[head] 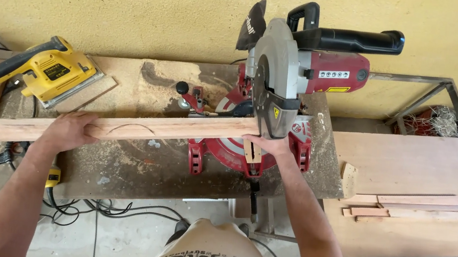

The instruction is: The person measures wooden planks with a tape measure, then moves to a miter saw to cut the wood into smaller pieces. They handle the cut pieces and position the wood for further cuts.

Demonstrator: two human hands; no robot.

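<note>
A dusty workbench (134, 175) runs along a yellow wall, and on it, toward the right, stands a red mitre saw (282, 82) with its blade guard raised over the turntable. Across the bench lies a long wooden board (123, 129), its long axis running left to right and climbing slightly toward the far right, where its end passes under the saw's guard. The board's other end reaches well out to the left, past the bench's sawdust.

The person's left hand (67, 131) lies flat on the board around its left third, palm down, fingers spread and curled over the far edge. The right hand (269, 146) is at the saw end, just below the guard, fingers pressed on the board there; how firmly it closes I cannot tell. So the right hand is the nearer one to the blade.

Far left sits a yellow jigsaw (48, 70). On a plywood sheet (412, 170) to the right lie thin offcut strips (425, 208).
</note>
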